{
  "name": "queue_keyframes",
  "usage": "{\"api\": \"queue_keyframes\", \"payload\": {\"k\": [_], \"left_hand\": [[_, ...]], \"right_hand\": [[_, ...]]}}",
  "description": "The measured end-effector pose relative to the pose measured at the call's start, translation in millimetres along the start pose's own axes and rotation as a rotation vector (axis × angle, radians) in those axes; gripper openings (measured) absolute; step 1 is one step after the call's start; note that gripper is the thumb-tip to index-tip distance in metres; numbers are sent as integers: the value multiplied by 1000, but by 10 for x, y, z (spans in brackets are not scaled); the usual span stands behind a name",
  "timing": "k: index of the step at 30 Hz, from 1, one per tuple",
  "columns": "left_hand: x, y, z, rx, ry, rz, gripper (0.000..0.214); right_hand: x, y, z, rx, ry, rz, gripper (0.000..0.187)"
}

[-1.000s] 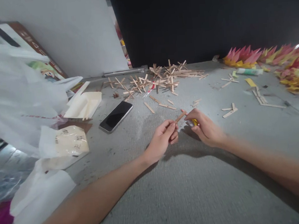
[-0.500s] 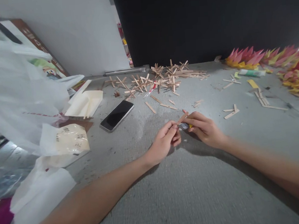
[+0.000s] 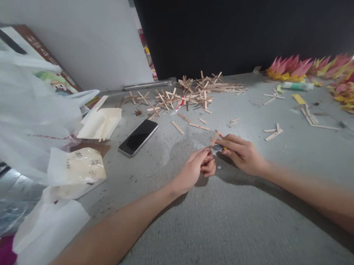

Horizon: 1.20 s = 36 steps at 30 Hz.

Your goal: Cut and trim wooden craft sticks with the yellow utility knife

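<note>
My left hand (image 3: 198, 168) is pinched shut on the near end of a short wooden craft stick (image 3: 214, 138) that angles up and away over the grey table (image 3: 221, 223). My right hand (image 3: 241, 154) is closed round a small tube with a yellow body and silvery tip (image 3: 218, 147), its tip right at the stick beside my left fingers. The two hands touch at the fingertips, low above the table's middle.
A pile of crossed craft sticks (image 3: 189, 94) lies at the back, loose sticks (image 3: 273, 132) to the right. A black phone (image 3: 138, 136) sits left of my hands. White plastic bags (image 3: 25, 116), a paper tray (image 3: 100, 123) and pink-yellow paper flowers (image 3: 322, 72) line the sides.
My left hand has shifted its pinch lower on the stick, and the stick now points more steeply up. The tube's tip in my right hand has turned in toward the stick.
</note>
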<state>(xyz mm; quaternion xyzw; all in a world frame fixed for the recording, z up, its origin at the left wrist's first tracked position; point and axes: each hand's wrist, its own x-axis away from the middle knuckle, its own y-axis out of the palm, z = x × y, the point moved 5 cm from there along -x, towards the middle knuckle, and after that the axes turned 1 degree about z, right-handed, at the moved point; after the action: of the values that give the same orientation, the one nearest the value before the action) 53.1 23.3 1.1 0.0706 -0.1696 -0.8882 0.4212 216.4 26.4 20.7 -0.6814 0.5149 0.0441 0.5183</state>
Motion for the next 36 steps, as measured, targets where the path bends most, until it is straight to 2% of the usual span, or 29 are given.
{"api": "queue_keyframes", "payload": {"k": [4,18,36], "left_hand": [[-17,-3,-12,30,-1,-1,39],[9,-19,-3,36,37,-19,33],[34,32,27,129,58,-60,31]], "right_hand": [[2,6,-40,16,-33,1,41],[-8,15,-105,21,-16,25,44],[29,9,-62,-24,-25,50,42]]}}
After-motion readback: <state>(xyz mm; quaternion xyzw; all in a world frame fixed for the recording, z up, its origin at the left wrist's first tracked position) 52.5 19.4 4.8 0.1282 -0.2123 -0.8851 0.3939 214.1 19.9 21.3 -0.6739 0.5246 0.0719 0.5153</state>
